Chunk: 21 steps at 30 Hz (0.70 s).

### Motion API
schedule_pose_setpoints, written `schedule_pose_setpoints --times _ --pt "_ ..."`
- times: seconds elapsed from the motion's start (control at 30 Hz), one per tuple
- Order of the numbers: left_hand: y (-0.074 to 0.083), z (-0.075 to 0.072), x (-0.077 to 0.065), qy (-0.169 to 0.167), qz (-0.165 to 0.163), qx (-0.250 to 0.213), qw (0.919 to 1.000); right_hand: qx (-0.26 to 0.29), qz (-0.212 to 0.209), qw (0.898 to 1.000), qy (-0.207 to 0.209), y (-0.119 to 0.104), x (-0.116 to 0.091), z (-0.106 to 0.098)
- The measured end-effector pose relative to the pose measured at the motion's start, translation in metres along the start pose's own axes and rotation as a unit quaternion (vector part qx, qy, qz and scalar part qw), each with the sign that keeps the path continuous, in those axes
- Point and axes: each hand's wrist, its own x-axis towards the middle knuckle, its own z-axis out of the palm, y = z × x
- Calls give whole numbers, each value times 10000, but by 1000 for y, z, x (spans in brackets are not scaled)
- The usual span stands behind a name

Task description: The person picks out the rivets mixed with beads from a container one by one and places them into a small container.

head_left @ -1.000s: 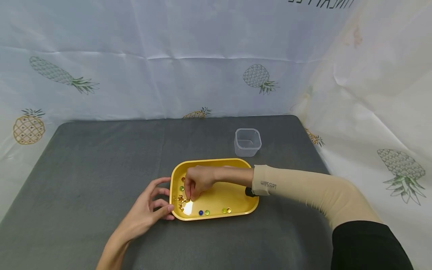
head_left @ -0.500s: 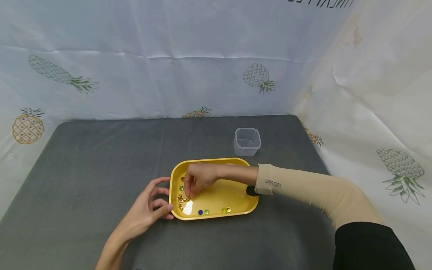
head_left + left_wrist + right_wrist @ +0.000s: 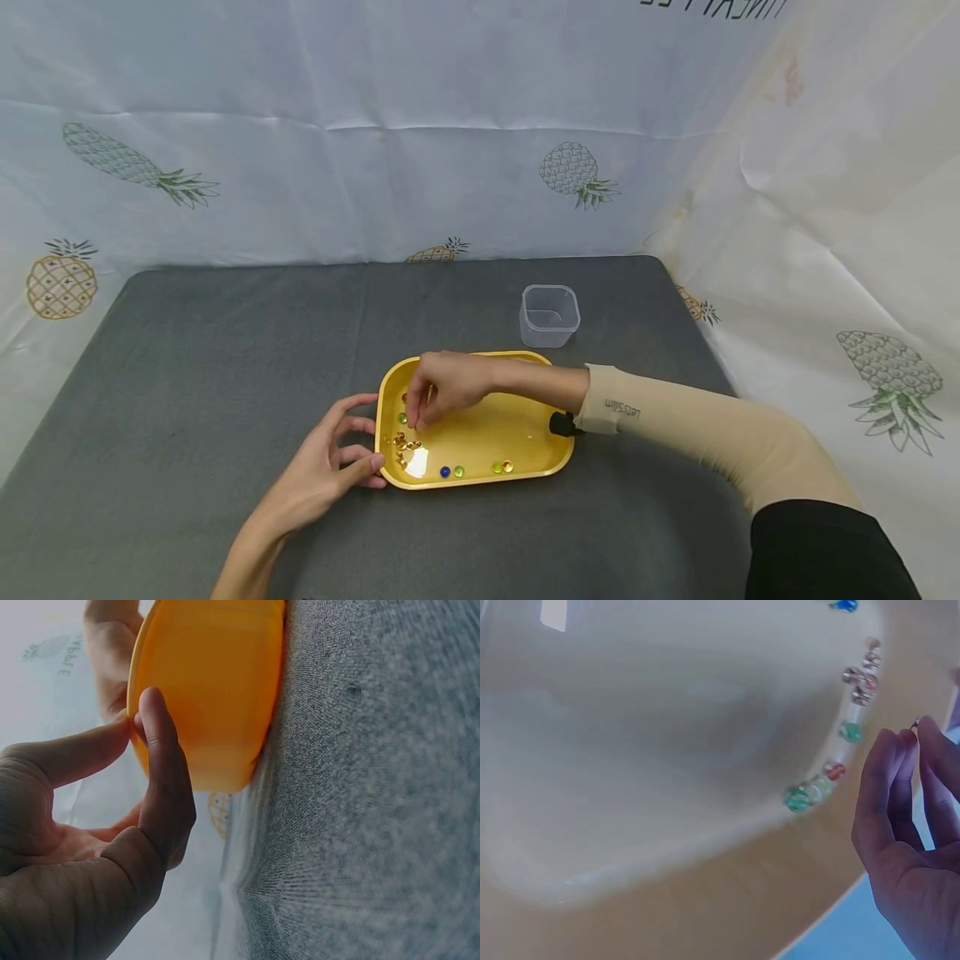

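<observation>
Grey worktop (image 3: 225, 375); white pineapple-print cloth (image 3: 300, 183) behind it. Yellow tray (image 3: 487, 433) lies on the worktop. Left hand (image 3: 315, 475) is clamped on the tray's left end, rim between thumb and finger. Right hand (image 3: 456, 379) is over the tray's left half, thumb and fingertips pinching 1 small bead (image 3: 915, 723). Gold-toned beads (image 3: 400, 442) cluster at the left end, 1 green marble (image 3: 402, 418) behind them. Near side: 1 blue marble (image 3: 446, 472), then 3 greenish-yellow marbles (image 3: 497, 467). Clear container (image 3: 550, 335) stands just beyond the far rim.
</observation>
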Motion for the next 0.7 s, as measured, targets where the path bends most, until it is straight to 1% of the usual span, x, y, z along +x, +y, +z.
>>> schedule_pose_setpoints --times 0.3,0.47,0.7 --pt "0 0 0 -20 50 -79 10000 288 -176 9993 171 -10 -9 -10" --pt "0 0 0 -2 27 -46 10000 484 -319 9979 291 -10 -15 -14" --pt "-1 0 0 7 26 -64 10000 768 -284 9957 438 -10 -22 -18"
